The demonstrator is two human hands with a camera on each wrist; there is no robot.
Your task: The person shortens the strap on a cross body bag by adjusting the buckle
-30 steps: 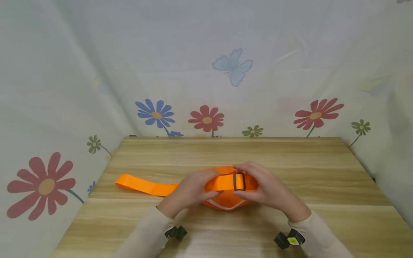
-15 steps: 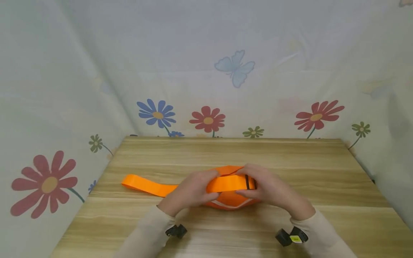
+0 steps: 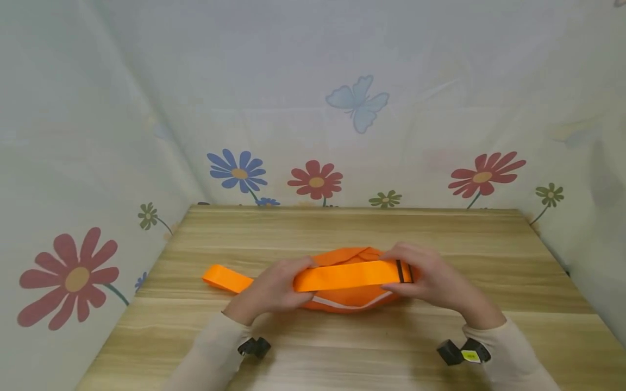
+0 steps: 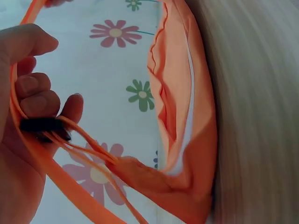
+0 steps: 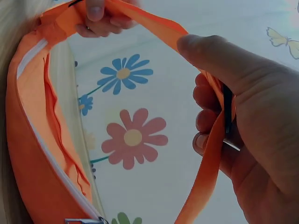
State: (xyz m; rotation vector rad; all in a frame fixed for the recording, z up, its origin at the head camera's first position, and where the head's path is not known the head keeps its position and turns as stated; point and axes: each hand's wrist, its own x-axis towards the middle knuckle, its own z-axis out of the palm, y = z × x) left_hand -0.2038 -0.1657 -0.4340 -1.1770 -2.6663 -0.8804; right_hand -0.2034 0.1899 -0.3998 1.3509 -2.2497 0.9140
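An orange waist bag [image 3: 349, 300] with a white zip lies on the table, its strap [image 3: 342, 276] stretched flat above it between both hands. My left hand [image 3: 276, 285] grips the strap at its left; in the left wrist view, a black buckle [image 4: 42, 124] sits against the curled fingers. At the other side my right hand [image 3: 432, 274] pinches the strap beside a black slider [image 3: 405, 271], which the palm partly covers in the right wrist view. A metal zip pull [image 5: 86, 220] shows at the bottom there. A loop of strap [image 3: 227, 278] trails left past the left wrist.
Under the bag is a wood-grain table [image 3: 352, 228] reaching back to a pale cloth wall [image 3: 269, 65] printed with flowers and a butterfly. More of this cloth hangs on the left and right. A small black camera [image 3: 254, 347] is worn on the left wrist.
My hands have drawn apart, the right one moving right with the slider. More strap now spans between them, and the loop trailing at the left has shortened.
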